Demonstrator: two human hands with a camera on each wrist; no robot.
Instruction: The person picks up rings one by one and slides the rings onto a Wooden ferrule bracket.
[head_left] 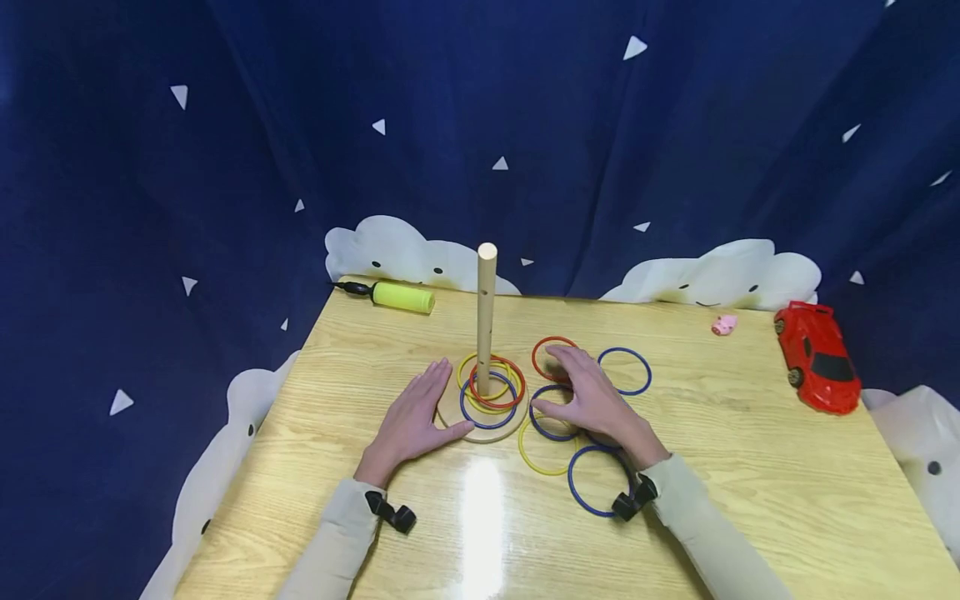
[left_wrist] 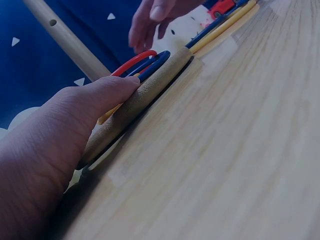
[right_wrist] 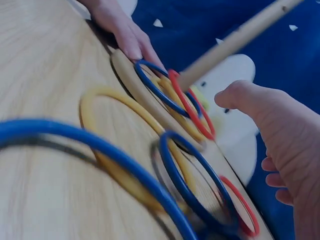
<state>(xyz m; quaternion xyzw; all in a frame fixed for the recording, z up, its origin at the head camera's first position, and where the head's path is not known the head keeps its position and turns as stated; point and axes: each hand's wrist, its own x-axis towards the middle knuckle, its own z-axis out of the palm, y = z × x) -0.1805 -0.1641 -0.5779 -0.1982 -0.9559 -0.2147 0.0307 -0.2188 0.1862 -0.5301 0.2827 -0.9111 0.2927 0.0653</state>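
A wooden peg (head_left: 486, 321) rises from a round wooden base (head_left: 448, 421). Red, yellow and blue rings lie around its foot, among them a red ring (head_left: 522, 393) and a blue ring (head_left: 487, 427). My left hand (head_left: 411, 417) rests against the base's left side, fingers straight, with the thumb (left_wrist: 117, 90) on its rim beside the blue ring. Holding nothing, my right hand (head_left: 592, 398) hovers with thumb and fingers apart over loose rings right of the base. Under and around it are a red ring (head_left: 535, 357), blue ring (head_left: 533, 422) and yellow ring (head_left: 528, 457), partly hidden.
Another blue ring (head_left: 649, 377) lies beyond the right hand, and one more blue ring (head_left: 573, 486) nearer me. A yellow-green pump (head_left: 402, 297) sits at the back left. Towards the right are a small pink pig (head_left: 723, 325) and a red toy car (head_left: 819, 358).
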